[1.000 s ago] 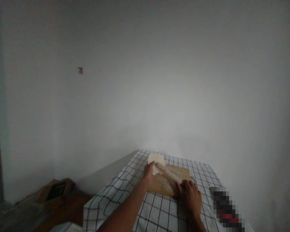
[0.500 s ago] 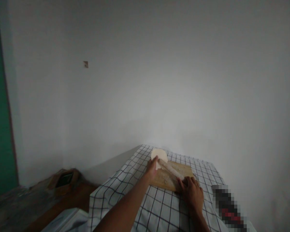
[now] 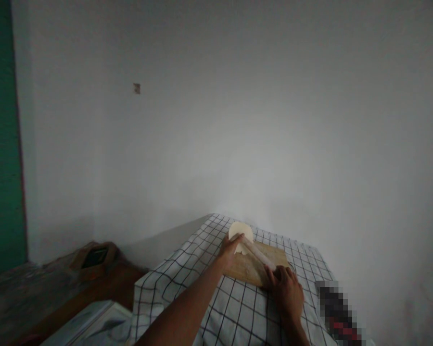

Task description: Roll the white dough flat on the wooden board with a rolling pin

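A pale wall fills most of the frame. A checked-cloth-covered tabletop spans lower centre, and a green panel runs down the left edge. A whitish object sits at lower left. Right of it, on the cloth, lies a wooden board; a brown box is at lower left, and a pixelated dark-and-red item at lower right. The right hand curls its grip around the rolling pin's lower end. The left hand lays its thumb over the upper end; I cannot tell how closed its grip is. The rolling pin slants across the board, over a pale dough sheet at the board's upper left. A small brownish patch marks the wall, upper left.
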{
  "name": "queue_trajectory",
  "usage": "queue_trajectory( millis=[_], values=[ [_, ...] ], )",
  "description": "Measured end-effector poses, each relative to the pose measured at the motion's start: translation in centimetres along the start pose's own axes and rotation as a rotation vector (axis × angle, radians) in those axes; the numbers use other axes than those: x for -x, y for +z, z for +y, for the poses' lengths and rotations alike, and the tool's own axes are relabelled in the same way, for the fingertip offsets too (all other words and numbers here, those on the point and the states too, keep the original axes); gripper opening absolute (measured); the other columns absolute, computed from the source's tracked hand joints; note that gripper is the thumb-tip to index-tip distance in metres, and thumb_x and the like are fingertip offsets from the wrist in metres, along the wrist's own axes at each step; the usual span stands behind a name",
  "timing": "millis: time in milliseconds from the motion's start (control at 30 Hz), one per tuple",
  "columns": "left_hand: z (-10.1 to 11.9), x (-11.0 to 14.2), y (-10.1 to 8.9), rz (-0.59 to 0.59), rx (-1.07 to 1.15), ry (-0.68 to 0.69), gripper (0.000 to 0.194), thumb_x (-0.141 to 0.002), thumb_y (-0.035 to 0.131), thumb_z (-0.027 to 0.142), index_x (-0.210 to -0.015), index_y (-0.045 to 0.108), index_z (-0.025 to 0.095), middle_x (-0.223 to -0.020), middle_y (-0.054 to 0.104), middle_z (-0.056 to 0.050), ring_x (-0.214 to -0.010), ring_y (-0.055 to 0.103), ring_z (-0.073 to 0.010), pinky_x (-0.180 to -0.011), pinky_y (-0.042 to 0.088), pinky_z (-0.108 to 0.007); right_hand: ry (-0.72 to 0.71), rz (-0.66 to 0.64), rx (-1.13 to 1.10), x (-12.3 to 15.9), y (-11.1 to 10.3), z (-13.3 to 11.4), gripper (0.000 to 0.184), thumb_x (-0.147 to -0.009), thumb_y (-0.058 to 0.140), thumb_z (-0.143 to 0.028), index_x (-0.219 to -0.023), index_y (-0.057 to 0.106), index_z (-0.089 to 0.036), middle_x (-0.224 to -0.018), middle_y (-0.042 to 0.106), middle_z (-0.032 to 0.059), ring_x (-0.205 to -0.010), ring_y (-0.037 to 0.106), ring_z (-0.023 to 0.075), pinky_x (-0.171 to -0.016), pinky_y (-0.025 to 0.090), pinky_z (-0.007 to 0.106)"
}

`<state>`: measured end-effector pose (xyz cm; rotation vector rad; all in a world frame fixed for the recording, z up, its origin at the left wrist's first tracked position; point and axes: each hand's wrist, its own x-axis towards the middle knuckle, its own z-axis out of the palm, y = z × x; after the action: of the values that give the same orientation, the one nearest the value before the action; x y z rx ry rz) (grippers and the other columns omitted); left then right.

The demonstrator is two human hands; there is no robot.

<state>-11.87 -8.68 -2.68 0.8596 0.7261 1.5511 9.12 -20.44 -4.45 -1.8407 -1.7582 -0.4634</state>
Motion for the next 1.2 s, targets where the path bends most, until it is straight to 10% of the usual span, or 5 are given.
queue_trajectory(
  millis=[400,667,1200],
  values=[
    [0.2,0.0,0.0,0.054,-0.024,-0.008,0.065,-0.067,0.09,0.053,-0.111,0.072,0.009,-0.09,0.074,-0.012,-0.076,0.066,-0.0226,-0.064,0.051,-0.03,0.122,-0.026,-0.102,-0.2,0.3,-0.1,0.047,-0.101,0.047,-0.069,-0.092,0.066,-0.026,-0.101,0.072,0.0047,-0.098,0.067,0.0243,-0.071,0.041,0.03],
    [0.2,0.1,0.0,0.118,-0.006,-0.047,0.07,-0.068,0.084,0.063,-0.111,0.069,0.009,-0.086,0.072,-0.012,-0.077,0.066,-0.0245,-0.061,0.05,-0.031,0.497,-0.134,-0.32,-0.7,-1.6,-0.4,0.064,-0.101,0.021,-0.08,-0.093,0.059,-0.028,-0.091,0.073,0.004,-0.077,0.066,0.024,-0.061,0.035,0.029],
    [0.4,0.8,0.0,-0.046,-0.21,-0.025,0.043,-0.059,0.085,0.028,-0.095,0.065,0.016,-0.081,0.07,-0.006,-0.069,0.063,-0.0192,-0.058,0.047,-0.026,0.466,-0.129,-0.315,-0.7,-1.5,-0.5,0.058,-0.103,0.028,-0.076,-0.089,0.056,-0.027,-0.092,0.073,0.0021,-0.08,0.066,0.0222,-0.06,0.032,0.029]
  ],
)
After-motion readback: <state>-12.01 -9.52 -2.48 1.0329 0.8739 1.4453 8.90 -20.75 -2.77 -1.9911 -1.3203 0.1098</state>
